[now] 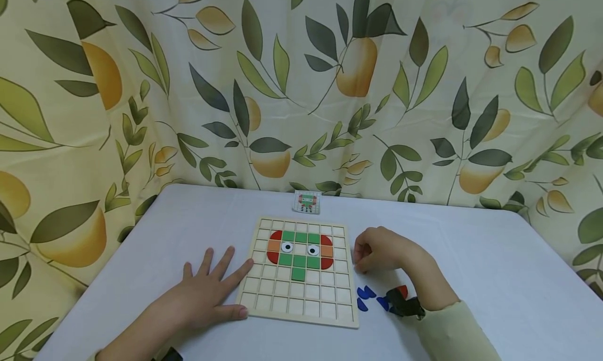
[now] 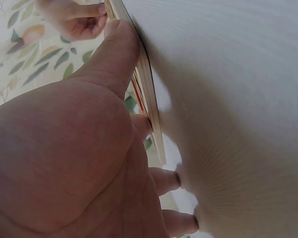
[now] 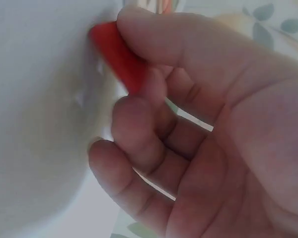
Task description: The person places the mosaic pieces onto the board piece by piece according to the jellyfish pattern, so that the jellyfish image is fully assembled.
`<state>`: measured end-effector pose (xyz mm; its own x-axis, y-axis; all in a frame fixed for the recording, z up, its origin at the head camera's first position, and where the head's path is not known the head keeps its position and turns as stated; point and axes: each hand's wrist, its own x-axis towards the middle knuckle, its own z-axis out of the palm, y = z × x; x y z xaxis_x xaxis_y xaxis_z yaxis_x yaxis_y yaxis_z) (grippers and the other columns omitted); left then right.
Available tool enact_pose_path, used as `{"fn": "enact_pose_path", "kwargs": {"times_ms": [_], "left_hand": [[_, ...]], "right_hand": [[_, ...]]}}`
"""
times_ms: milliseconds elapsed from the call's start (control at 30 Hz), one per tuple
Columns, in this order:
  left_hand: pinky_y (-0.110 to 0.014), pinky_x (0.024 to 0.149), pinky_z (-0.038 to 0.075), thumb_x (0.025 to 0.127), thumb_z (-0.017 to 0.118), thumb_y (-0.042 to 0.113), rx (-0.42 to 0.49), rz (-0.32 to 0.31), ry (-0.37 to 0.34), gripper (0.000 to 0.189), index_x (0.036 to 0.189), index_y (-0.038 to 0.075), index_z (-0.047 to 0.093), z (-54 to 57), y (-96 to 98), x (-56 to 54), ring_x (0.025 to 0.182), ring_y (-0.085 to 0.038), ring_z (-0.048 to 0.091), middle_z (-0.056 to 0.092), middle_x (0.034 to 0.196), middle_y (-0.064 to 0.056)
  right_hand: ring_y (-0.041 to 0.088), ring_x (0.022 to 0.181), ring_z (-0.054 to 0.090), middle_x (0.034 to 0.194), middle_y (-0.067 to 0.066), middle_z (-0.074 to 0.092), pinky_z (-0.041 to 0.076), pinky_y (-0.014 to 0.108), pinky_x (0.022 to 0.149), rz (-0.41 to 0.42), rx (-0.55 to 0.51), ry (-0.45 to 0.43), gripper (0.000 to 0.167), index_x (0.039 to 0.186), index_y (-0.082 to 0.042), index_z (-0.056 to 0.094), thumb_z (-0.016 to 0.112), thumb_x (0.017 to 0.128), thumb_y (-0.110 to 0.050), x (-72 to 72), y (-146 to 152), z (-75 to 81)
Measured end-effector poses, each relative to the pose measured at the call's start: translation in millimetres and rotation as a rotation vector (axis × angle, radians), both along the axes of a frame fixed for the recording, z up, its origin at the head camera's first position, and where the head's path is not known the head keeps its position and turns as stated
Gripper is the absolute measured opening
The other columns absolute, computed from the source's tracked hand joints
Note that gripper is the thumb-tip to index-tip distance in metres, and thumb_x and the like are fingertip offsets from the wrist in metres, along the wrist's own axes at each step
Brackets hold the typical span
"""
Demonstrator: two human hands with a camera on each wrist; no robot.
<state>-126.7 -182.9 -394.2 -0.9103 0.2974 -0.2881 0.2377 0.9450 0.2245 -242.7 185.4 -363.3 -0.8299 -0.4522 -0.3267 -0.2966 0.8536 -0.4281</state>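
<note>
A square wooden grid board [image 1: 306, 307] lies on the table. On it, green square tiles [image 1: 298, 273], red rounded pieces [image 1: 327, 262], orange tiles and two eye tiles [image 1: 313, 250] form a face-like pattern. My left hand [image 1: 200, 298] spreads its fingers at the board's left side, thumb and index finger touching its edge. Just right of the board, my right hand [image 1: 381, 248] curls its fingers close over the table. In the right wrist view that hand pinches a red piece [image 3: 120, 57] between thumb and fingers; the head view hides this piece behind the fingers.
Several blue pieces [image 1: 362, 304] lie right of the board's lower corner. Beside them a red piece [image 1: 403, 290] is partly covered by a black wrist device [image 1: 406, 304]. A small picture card [image 1: 307, 202] sits behind the board, and a patterned curtain [image 1: 301, 115] hangs beyond the table.
</note>
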Motion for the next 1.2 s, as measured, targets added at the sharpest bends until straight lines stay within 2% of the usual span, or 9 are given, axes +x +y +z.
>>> {"fn": "enact_pose_path", "kwargs": {"times_ms": [267, 367, 533, 800, 1200], "left_hand": [[-0.085, 0.099, 0.010, 0.079, 0.057, 0.079, 0.000, 0.011, -0.004, 0.093, 0.157, 0.038, 0.028, 0.2, -0.4, -0.3, 0.147, -0.058, 0.006, 0.013, 0.167, -0.016], [-0.085, 0.099, 0.010, 0.079, 0.057, 0.079, -0.003, 0.007, 0.008, 0.093, 0.157, 0.037, 0.028, 0.9, -1.4, -0.9, 0.146, -0.059, 0.007, 0.014, 0.167, -0.016], [-0.085, 0.099, 0.010, 0.079, 0.057, 0.079, 0.004, 0.008, 0.013, 0.093, 0.157, 0.038, 0.028, 1.4, -2.3, -1.2, 0.146, -0.058, 0.007, 0.014, 0.167, -0.016], [-0.085, 0.099, 0.009, 0.079, 0.055, 0.080, 0.013, 0.000, 0.002, 0.094, 0.158, 0.039, 0.025, -5.4, -1.1, -0.3, 0.147, -0.058, 0.006, 0.012, 0.167, -0.015], [-0.085, 0.099, 0.010, 0.078, 0.055, 0.080, 0.011, 0.007, 0.008, 0.094, 0.157, 0.039, 0.026, -5.1, -0.8, 0.6, 0.147, -0.058, 0.006, 0.013, 0.167, -0.015]], "right_hand": [[0.018, 0.080, 0.054, 0.080, 0.000, 0.058, 0.047, 0.032, 0.067, 0.095, -0.178, 0.042, 0.009, 0.090, -0.014, 0.064, 0.071, 0.089, -0.008, 0.9, -8.1, 9.4], [0.018, 0.083, 0.054, 0.084, -0.001, 0.060, 0.049, 0.031, 0.069, 0.133, -0.213, 0.045, 0.008, 0.094, -0.014, 0.067, 0.068, 0.091, -0.006, 0.4, -12.2, 10.8], [0.018, 0.084, 0.055, 0.086, -0.002, 0.061, 0.049, 0.031, 0.071, 0.150, -0.240, 0.049, 0.014, 0.097, -0.014, 0.069, 0.065, 0.090, -0.003, -0.1, -16.6, 8.8], [0.018, 0.083, 0.056, 0.086, -0.004, 0.062, 0.051, 0.029, 0.072, 0.175, -0.270, 0.055, 0.014, 0.098, -0.012, 0.068, 0.065, 0.089, -0.002, 4.1, -20.3, 1.6], [0.017, 0.082, 0.057, 0.089, -0.004, 0.064, 0.051, 0.028, 0.073, 0.223, -0.333, 0.011, 0.011, 0.094, -0.014, 0.068, 0.070, 0.089, -0.004, 12.1, -39.4, -3.3]]}}
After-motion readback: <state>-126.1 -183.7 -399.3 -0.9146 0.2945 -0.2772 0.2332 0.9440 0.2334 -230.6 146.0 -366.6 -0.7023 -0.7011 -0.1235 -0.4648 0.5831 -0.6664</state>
